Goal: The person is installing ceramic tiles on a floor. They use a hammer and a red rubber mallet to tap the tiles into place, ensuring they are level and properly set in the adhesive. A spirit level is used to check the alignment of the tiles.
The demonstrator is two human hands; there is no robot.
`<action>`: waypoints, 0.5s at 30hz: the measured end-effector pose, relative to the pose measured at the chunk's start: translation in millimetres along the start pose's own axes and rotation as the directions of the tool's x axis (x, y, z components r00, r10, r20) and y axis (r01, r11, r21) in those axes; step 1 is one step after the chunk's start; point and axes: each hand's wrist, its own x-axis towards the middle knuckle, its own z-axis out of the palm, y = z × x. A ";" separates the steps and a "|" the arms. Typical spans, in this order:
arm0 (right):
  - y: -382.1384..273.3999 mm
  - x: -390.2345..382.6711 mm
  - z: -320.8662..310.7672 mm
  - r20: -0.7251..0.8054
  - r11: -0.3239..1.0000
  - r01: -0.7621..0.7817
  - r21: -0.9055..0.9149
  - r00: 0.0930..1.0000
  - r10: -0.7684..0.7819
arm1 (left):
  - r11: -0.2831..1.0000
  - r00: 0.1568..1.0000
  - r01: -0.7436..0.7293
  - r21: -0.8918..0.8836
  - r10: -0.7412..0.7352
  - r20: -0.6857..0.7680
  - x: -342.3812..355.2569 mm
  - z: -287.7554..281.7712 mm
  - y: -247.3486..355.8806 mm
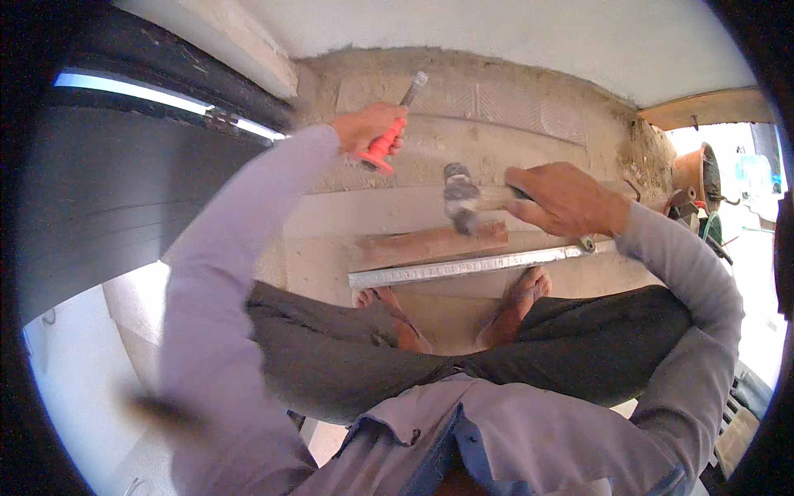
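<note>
My left hand (370,131) is closed round the red-orange grip of a chisel (385,152). The chisel's grey steel blade points up and away, its tip near the far edge of the dusty floor strip. In my right hand (572,198) is the handle of a hammer (461,197). Its dark, dust-smeared head, slightly blurred, hangs over the floor to the right of the chisel and apart from it. Both hands are above a rough mortar-like bed (413,178). Set in that bed, ahead of the hammer, is a dusty grey panel (513,116) with a ridged pattern.
By my bare feet lie a reddish-brown strip (434,242) and a long silver metal bar (471,266). A pale wall (513,33) rises beyond the bed. Dark panels (124,182) stand at the left. An orange-brown bucket (695,174) and other gear sit at the right.
</note>
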 end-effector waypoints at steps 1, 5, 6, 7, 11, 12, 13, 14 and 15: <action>-1.3 13.2 -1.6 0.053 0.999 -0.018 -0.035 0.998 0.020 | 0.995 0.998 -0.033 -0.097 0.028 -0.051 6.4 -0.7 -4.5; -3.2 36.0 10.3 0.185 0.965 0.124 -0.232 0.979 -0.081 | 0.912 0.968 -0.199 -0.358 0.125 -0.220 25.1 13.0 -11.2; 0.0 33.0 19.3 0.217 0.961 0.142 -0.237 0.972 -0.090 | 0.885 0.958 -0.239 -0.401 0.148 -0.244 30.4 24.2 -11.3; 2.4 30.7 25.5 0.249 0.957 0.162 -0.240 0.963 -0.101 | 0.892 0.947 -0.291 -0.346 0.219 -0.234 38.4 29.2 -10.2; 5.5 20.5 47.8 0.321 0.959 0.147 -0.242 0.945 -0.064 | 0.888 0.938 -0.327 -0.323 0.262 -0.230 57.7 33.8 -20.6; 6.2 18.1 49.1 0.319 0.959 0.159 -0.235 0.944 -0.079 | 0.876 0.944 -0.305 -0.373 0.229 -0.236 59.8 33.4 -22.5; 6.2 15.1 48.5 0.317 0.959 0.172 -0.227 0.944 -0.094 | 0.879 0.944 -0.306 -0.367 0.230 -0.237 61.1 31.2 -24.6; 7.2 11.5 48.4 0.318 0.957 0.185 -0.223 0.942 -0.108 | 0.879 0.943 -0.308 -0.364 0.232 -0.238 60.1 30.6 -24.7; 9.8 9.9 52.4 0.305 0.954 0.193 -0.229 0.945 -0.118 | 0.879 0.942 -0.311 -0.362 0.235 -0.239 59.2 30.6 -25.3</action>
